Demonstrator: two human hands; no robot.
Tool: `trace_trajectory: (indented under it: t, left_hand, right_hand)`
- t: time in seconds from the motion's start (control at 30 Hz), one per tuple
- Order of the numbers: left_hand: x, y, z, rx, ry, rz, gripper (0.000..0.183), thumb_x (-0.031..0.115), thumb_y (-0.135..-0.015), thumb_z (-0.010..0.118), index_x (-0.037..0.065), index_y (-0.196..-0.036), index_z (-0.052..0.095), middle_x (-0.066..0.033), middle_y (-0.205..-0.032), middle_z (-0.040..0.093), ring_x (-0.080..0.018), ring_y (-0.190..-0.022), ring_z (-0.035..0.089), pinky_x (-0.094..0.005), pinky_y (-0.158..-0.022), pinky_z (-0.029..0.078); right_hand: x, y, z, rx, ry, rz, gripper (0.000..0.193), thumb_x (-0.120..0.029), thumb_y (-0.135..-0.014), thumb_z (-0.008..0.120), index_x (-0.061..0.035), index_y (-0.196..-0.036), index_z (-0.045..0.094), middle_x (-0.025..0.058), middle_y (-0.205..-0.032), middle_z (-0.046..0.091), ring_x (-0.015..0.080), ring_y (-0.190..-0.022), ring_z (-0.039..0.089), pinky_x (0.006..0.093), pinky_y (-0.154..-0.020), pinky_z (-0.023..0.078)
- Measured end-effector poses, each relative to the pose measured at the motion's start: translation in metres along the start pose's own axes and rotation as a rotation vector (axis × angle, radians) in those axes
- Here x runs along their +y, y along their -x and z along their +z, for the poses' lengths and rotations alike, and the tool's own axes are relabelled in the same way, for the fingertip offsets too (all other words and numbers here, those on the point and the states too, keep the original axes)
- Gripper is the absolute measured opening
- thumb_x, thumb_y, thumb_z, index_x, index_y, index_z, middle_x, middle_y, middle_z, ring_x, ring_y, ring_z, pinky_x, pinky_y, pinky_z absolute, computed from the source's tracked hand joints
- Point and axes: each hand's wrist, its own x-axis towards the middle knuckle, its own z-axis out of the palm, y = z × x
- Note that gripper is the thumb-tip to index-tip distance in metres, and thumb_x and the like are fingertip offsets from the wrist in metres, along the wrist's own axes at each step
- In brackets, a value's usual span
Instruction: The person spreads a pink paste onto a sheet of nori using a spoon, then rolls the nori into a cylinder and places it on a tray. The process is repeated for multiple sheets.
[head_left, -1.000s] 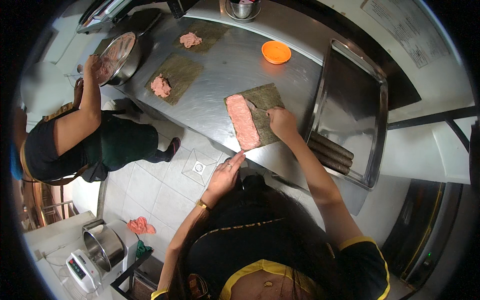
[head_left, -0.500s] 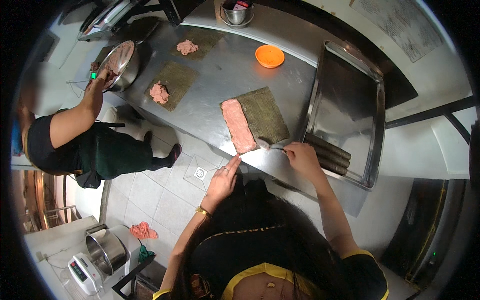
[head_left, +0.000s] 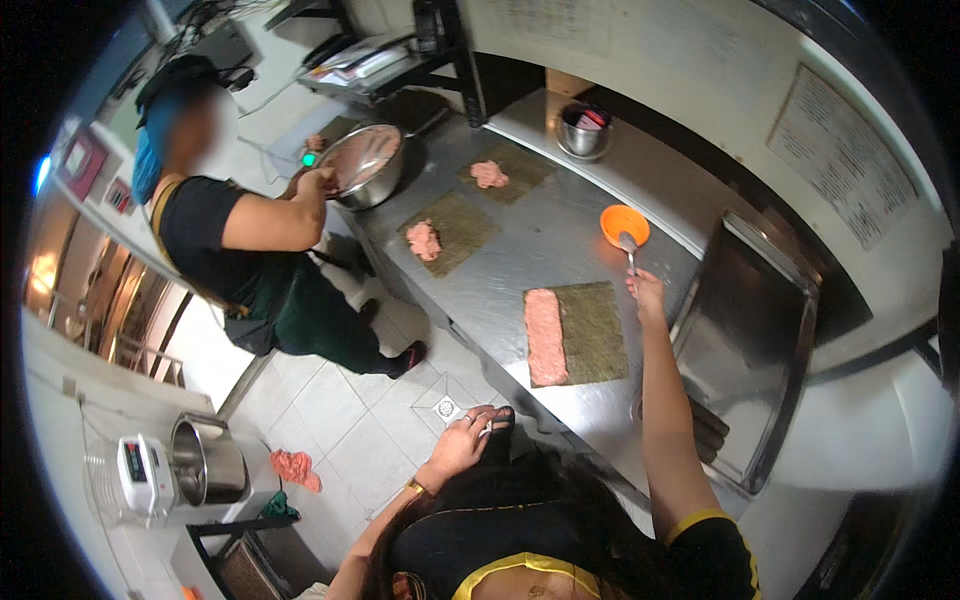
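Note:
My right hand (head_left: pixel 647 291) is closed round the handle of a spoon (head_left: pixel 628 243), whose bowl end dips into an orange bowl (head_left: pixel 622 221). Closer to me on the steel table lies a dark green nori sheet (head_left: pixel 597 334), with pink meat paste (head_left: pixel 545 337) spread in a long strip along its left part. My left hand (head_left: pixel 458 443) hangs in front of the table edge, touching nothing on it; its fingers are loosely bent and appear to hold nothing. Farther left, two more nori sheets (head_left: pixel 470 226) each carry a lump of pink paste (head_left: pixel 423 240).
A metal tray (head_left: pixel 765 320) with dark rolls (head_left: pixel 708 428) stands at the right. At the far left a co-worker (head_left: pixel 262 230) reaches into a steel mixing bowl (head_left: pixel 366 180). A small metal pail (head_left: pixel 583 135) sits on the back ledge. A mixing machine (head_left: pixel 205 462) stands lower left.
My right hand has carried the spoon from the nori sheet's near edge out to the orange bowl. My left hand has drawn back from the sheet's near corner. The whole view has shifted.

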Motion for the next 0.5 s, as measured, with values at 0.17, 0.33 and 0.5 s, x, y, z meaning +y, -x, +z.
trace_trajectory:
  t: [0.17,0.33,0.5]
  left_hand:
    - [-0.012,0.005,-0.008,0.085,0.161,-0.163,0.036,0.005,-0.087,0.06,0.007,-0.123,0.056,-0.0137,-0.11,0.063,-0.0323,-0.097,0.064,-0.0417,-0.087,0.051]
    - [-0.04,-0.036,-0.012,0.211,0.223,-0.055,0.03,0.002,-0.085,0.06,0.002,-0.115,0.06,-0.0175,-0.109,0.064,-0.0354,-0.095,0.064,-0.0397,-0.084,0.052]
    - [-0.042,-0.108,-0.026,0.148,0.425,-0.098,0.033,0.001,-0.087,0.059,-0.001,-0.12,0.06,-0.014,-0.106,0.068,-0.0194,-0.089,0.067,-0.0317,-0.077,0.053]
  right_hand:
    - [0.016,-0.02,-0.002,0.159,0.169,-0.12,0.028,0.0,-0.086,0.055,0.0016,-0.112,0.065,0.0074,-0.089,0.068,0.0135,-0.076,0.063,0.0251,-0.069,0.049]
    - [0.002,0.066,0.002,0.173,0.284,-0.607,0.028,0.002,-0.086,0.053,-0.0005,-0.112,0.065,0.0106,-0.097,0.068,0.019,-0.083,0.065,0.0286,-0.076,0.051]
    - [-0.004,0.22,0.024,-0.025,0.569,-0.653,0.029,0.0,-0.081,0.06,-0.0094,-0.108,0.066,0.0103,-0.099,0.063,0.0261,-0.086,0.064,0.0338,-0.072,0.052]
